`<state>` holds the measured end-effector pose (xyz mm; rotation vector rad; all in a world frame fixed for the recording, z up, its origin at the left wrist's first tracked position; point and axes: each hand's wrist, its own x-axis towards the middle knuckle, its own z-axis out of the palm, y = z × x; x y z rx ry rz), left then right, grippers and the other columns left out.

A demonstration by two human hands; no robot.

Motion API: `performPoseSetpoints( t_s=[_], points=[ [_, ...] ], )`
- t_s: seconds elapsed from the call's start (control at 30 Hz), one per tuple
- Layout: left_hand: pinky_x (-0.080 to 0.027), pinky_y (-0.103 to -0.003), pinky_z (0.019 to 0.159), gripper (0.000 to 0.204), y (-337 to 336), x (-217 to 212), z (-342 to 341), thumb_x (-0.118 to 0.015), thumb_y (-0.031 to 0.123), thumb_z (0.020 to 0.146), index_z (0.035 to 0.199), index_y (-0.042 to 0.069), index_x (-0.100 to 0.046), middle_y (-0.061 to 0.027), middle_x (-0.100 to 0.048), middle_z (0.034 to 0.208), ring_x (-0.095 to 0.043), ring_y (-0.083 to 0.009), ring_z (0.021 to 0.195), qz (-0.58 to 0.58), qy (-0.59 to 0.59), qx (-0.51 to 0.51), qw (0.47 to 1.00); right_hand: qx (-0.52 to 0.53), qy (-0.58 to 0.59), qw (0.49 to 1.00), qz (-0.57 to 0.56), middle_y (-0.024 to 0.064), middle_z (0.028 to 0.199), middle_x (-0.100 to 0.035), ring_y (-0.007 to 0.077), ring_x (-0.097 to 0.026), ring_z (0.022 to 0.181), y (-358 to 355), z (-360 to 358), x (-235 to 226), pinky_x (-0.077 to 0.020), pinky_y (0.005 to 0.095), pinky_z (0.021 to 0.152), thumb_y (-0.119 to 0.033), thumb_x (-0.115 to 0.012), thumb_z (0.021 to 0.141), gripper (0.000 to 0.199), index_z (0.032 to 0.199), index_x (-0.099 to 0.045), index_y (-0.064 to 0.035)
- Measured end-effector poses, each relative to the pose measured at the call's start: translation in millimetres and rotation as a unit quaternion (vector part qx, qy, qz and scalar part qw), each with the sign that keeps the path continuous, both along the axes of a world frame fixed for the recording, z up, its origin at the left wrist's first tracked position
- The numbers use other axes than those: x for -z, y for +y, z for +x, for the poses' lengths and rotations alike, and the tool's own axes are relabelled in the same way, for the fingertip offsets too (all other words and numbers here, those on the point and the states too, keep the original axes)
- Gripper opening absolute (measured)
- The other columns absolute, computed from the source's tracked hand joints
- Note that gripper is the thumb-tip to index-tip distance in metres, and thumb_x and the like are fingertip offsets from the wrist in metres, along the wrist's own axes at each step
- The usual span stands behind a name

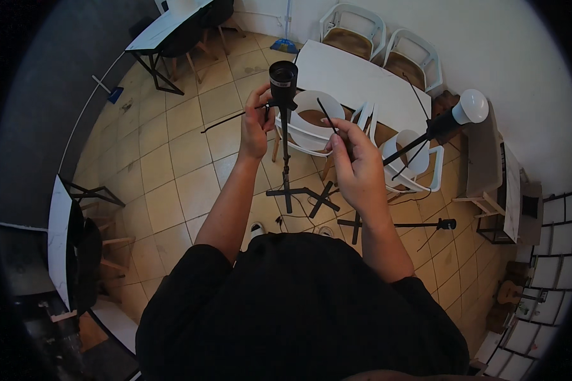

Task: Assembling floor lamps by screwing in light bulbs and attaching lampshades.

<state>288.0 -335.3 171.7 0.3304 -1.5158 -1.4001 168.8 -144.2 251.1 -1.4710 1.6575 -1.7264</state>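
In front of me stands a black lamp stand (285,143), upright, with an open round socket (283,75) at its top and a cross-shaped foot on the floor. My left hand (257,124) is closed at the stand just below the socket, its fingers partly hidden behind it. A thin black rod (225,120) juts out leftward by that hand. My right hand (357,155) pinches another thin black rod (327,114) between thumb and fingers, apart from the stand. Right of it, a second black stand (405,150) carries a white bulb (471,106).
A third black stand (419,225) lies low on the tiled floor, with cables near the feet. White chairs (308,136) and a white table (356,73) stand ahead. Other tables (60,235) line the left; a sofa (486,155) is at right.
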Motion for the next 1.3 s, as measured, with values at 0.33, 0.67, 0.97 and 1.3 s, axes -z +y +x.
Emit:
performPoseSetpoints(
  t_s=[0.33,0.67,0.97,1.3],
  points=[
    [-0.023,-0.022,0.048,0.082,41.0,22.1,12.1,-0.033,0.074,0.091,0.134,0.004,-0.042,-0.0011,-0.044,0.106,-0.029,-0.0053,0.053,0.027,0.053,-0.174,0.983,-0.055,-0.063,0.992,0.090,0.0037,0.086,-0.064,0.0082,-0.056,0.079,6.6,5.4,8.1,-0.0447,0.0225,0.072,-0.007,-0.050,0.100,0.022,0.119,-0.056,0.0006],
    [-0.033,-0.015,0.057,0.025,136.6,-18.5,33.9,-0.057,0.009,0.096,0.120,0.004,-0.060,-0.0049,-0.058,0.121,-0.044,0.0016,0.068,0.122,-0.051,0.057,0.990,0.016,0.052,0.998,0.027,0.0079,0.087,-0.066,0.0120,-0.060,0.071,7.5,7.1,30.1,-0.0473,0.0236,0.066,0.001,-0.060,0.091,0.018,0.108,-0.062,0.0000],
    [-0.039,-0.017,0.061,0.056,151.0,-24.7,27.6,-0.059,0.003,0.092,0.144,0.000,-0.039,-0.0060,-0.054,0.133,-0.044,0.0010,0.068,0.155,-0.075,0.111,0.979,-0.037,-0.099,0.994,0.002,0.0095,0.096,-0.067,0.0159,-0.067,0.082,7.8,11.2,42.8,-0.0540,0.0266,0.072,0.002,-0.070,0.082,0.027,0.107,-0.063,-0.0015],
    [-0.028,-0.018,0.054,0.071,142.8,-22.1,29.8,-0.038,0.047,0.096,0.150,0.002,-0.027,-0.0057,-0.037,0.151,-0.035,-0.0019,0.061,0.163,-0.094,0.101,0.977,-0.060,0.059,0.996,0.023,0.0062,0.084,-0.064,0.0117,-0.061,0.069,28.3,4.6,40.3,-0.0476,0.0240,0.059,0.000,-0.075,0.079,0.016,0.094,-0.071,-0.0011]
  ],
)
